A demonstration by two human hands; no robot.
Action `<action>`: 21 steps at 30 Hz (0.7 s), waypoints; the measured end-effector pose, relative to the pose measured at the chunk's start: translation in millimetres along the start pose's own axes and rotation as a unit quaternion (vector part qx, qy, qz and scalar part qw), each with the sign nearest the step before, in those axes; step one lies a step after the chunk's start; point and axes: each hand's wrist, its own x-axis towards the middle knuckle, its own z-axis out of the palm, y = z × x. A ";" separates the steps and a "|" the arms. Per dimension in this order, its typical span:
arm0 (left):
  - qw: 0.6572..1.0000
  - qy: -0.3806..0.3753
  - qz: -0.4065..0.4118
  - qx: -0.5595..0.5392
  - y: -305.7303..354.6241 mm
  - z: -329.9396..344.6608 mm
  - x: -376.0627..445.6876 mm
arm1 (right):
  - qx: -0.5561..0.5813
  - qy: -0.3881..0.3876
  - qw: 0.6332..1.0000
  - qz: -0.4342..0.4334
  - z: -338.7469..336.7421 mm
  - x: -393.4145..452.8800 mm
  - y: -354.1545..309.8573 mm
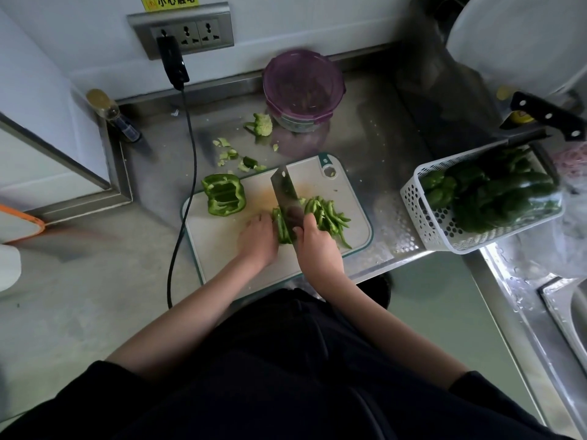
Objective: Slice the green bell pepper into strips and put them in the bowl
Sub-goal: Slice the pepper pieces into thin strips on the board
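On a steel bench (365, 128) lies a pale rectangular plastic cutting board (222, 242). The right hand (317, 242) has its fingers curled round the handle of a broad steel cleaver (286, 195), blade down on a piece of green bell pepper (282, 228). The left hand (259, 238) presses that piece, fingers bent on it. Cut green strips (328, 217) lie just right of the blade. A hollowed pepper half (224, 195) sits at the board's far left corner. A round purple-rimmed bowl (303, 90) stands behind, well apart. A white perforated basket (444, 217) of whole peppers stands to the right.
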 end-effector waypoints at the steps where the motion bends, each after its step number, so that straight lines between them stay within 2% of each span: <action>1: 1.000 -0.002 -0.004 0.004 1.3 -0.1 0.4 | -0.010 -0.001 1.000 -0.002 1.0 0.4 0.2; 13: 0.999 0.014 -0.047 0.018 8.9 4.4 0.8 | -0.133 -0.044 0.990 -0.012 14.1 -1.9 -2.9; 17: 0.998 0.017 -0.053 0.016 9.1 5.0 1.5 | -0.125 -0.043 0.991 -0.010 13.6 6.2 -9.0; 21: 0.999 0.014 -0.046 0.013 7.8 3.9 0.1 | -0.064 -0.020 0.997 -0.029 9.1 24.6 -11.8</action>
